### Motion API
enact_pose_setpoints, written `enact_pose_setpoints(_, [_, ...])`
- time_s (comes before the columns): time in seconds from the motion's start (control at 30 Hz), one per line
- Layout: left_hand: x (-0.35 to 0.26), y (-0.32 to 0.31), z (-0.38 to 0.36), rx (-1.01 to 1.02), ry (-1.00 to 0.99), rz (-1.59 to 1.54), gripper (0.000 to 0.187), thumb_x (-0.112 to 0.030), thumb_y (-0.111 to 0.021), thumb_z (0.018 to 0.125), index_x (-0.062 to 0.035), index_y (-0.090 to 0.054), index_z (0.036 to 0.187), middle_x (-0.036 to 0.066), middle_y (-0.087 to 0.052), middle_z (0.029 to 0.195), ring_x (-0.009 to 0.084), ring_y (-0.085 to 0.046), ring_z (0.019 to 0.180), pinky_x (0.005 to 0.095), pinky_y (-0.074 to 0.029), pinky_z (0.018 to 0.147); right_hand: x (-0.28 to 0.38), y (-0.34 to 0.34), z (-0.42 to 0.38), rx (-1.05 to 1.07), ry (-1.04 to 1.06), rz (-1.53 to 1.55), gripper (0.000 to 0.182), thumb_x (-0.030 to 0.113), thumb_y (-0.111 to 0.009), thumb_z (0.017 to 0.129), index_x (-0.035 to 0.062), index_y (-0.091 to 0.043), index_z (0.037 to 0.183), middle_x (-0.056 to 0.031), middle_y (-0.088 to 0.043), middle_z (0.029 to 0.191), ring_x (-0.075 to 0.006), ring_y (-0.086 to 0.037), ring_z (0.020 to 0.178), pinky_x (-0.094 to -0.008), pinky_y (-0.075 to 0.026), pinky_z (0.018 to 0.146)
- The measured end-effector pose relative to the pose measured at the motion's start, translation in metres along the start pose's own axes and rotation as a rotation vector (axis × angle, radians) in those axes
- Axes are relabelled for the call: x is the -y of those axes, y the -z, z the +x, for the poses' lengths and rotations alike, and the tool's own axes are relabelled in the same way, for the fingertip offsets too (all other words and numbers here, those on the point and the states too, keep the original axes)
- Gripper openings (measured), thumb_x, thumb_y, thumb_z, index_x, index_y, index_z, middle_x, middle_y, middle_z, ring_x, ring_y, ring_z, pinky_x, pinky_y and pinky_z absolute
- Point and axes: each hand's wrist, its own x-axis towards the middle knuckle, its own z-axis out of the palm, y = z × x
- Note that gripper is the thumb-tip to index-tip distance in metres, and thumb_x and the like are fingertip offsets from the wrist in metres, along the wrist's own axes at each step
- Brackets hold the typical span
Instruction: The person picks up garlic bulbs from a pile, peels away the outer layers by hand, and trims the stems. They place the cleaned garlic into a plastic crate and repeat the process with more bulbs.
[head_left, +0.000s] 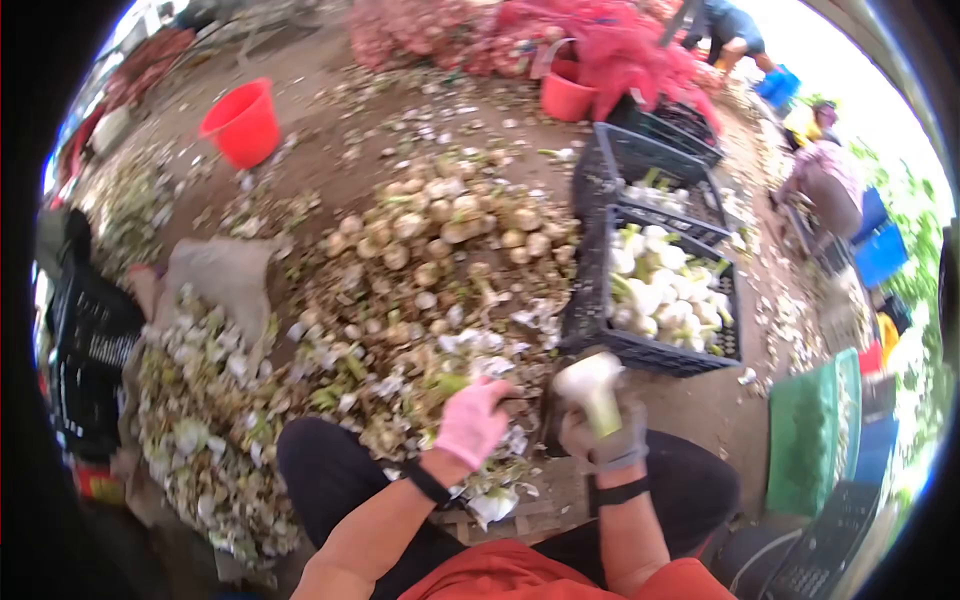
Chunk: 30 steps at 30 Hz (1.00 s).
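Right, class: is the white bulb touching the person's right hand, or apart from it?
Touching. The head view shows the right hand gripping the white bulb, its stem against the glove.

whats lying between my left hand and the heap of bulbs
Pale papery skins and a green scrap lie between your left hand and the heap of bulbs, as the head view shows.

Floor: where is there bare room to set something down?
Mostly bare floor shows between the front black crate and the right knee, and beside the upper-left red bucket. Around the left hand it is crowded with peelings.
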Motion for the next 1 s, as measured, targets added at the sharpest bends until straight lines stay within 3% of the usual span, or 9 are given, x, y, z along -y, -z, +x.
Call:
enact_pose_setpoints(0.03, [0.002,-0.001,-0.002,0.044,0.017,-0.001,0.024,-0.005,-0.058,0.077,-0.0076,-0.067,0.099,0.018,-0.061,0.093,0.0372,-0.061,0.089,0.041,-0.05,0.081,0.006,0.054,0.026,0.11,-0.258,0.757,0.036,0.032,-0.053,0.094,0.0023,-0.056,0.115,-0.0131,-0.063,0.11,-0.0246,-0.064,0.092,-0.0346,-0.054,0.082])
enact_pose_setpoints(0.13, [-0.01,0.014,-0.013,0.253,0.018,0.086,0.038,-0.004,-0.059,0.077,-0.0151,-0.063,0.114,0.019,-0.059,0.105,0.0382,-0.06,0.094,0.0421,-0.049,0.084,0.064,0.056,0.064,0.121,0.084,0.917,0.046,0.029,-0.046,0.098,0.0013,-0.044,0.136,-0.0155,-0.056,0.129,-0.029,-0.052,0.122,-0.0422,-0.045,0.102])
enact_pose_setpoints(0.3, [-0.038,0.052,-0.029,0.349,0.062,0.072,0.048,-0.008,-0.063,0.076,-0.0115,-0.054,0.123,0.016,-0.056,0.11,0.036,-0.056,0.103,0.0415,-0.048,0.088,-0.027,-0.011,0.104,0.192,0.154,-0.365,0.025,0.01,-0.056,0.093,0.0001,-0.061,0.115,-0.0098,-0.065,0.113,-0.024,-0.062,0.102,-0.035,-0.051,0.087])
enact_pose_setpoints(0.37, [-0.029,0.061,-0.033,0.355,0.078,0.003,0.044,-0.009,-0.064,0.075,-0.0115,-0.056,0.118,0.014,-0.057,0.107,0.0351,-0.055,0.101,0.0409,-0.048,0.084,-0.085,-0.06,0.114,0.142,-0.352,-0.397,0.02,0.012,-0.057,0.092,0.0053,-0.064,0.11,-0.0039,-0.065,0.093,-0.0111,-0.061,0.081,-0.0272,-0.049,0.07])
enact_pose_setpoints(0.57, [-0.023,0.1,-0.027,0.061,0.09,-0.069,0.03,-0.007,-0.063,0.081,-0.0112,-0.064,0.111,0.011,-0.06,0.107,0.0302,-0.059,0.099,0.0363,-0.05,0.085,-0.3,-0.114,0.18,0.315,0.157,-1.425,0.039,0.012,-0.065,0.076,0.0032,-0.061,0.113,-0.0187,-0.066,0.093,-0.0366,-0.062,0.089,-0.0396,-0.049,0.084])
enact_pose_setpoints(0.63, [-0.022,0.107,-0.027,-0.028,0.089,-0.026,0.029,-0.006,-0.063,0.081,-0.0081,-0.061,0.11,0.013,-0.059,0.105,0.0341,-0.059,0.094,0.0382,-0.05,0.079,-0.324,-0.127,0.181,0.313,-0.166,-1.602,0.046,0.016,-0.067,0.074,0.0065,-0.058,0.118,-0.0197,-0.061,0.11,-0.0388,-0.055,0.108,-0.0424,-0.046,0.092])
enact_pose_setpoints(0.73, [-0.018,0.121,-0.024,-0.017,0.126,-0.097,0.02,-0.013,-0.062,0.085,-0.0078,-0.061,0.104,0.011,-0.062,0.099,0.0321,-0.06,0.089,0.0418,-0.05,0.076,-0.348,-0.087,0.181,0.364,-0.188,-1.319,0.032,0.018,-0.07,0.074,0.0021,-0.064,0.101,-0.0225,-0.062,0.101,-0.0418,-0.058,0.097,-0.0449,-0.046,0.085])
enact_pose_setpoints(0.83, [0.004,0.122,-0.031,-0.079,0.23,-0.117,0.041,-0.006,-0.068,0.077,-0.0118,-0.061,0.117,0.013,-0.057,0.117,0.0326,-0.055,0.109,0.0381,-0.048,0.092,-0.267,-0.105,0.127,0.247,-0.459,-0.407,0.017,-0.004,-0.057,0.085,0.0013,-0.064,0.1,-0.0067,-0.066,0.098,-0.0123,-0.061,0.088,-0.0262,-0.05,0.079])
enact_pose_setpoints(1.0, [0.015,0.119,-0.032,-0.203,0.166,0.199,0.067,-0.009,-0.072,0.074,-0.0155,-0.046,0.135,0.019,-0.043,0.134,0.0405,-0.044,0.121,0.0438,-0.042,0.1,-0.138,-0.136,0.056,0.336,-0.393,-0.251,0.021,0.023,-0.059,0.094,0.0024,-0.063,0.096,0.0014,-0.057,0.073,-0.0085,-0.05,0.062,-0.0242,-0.04,0.057])
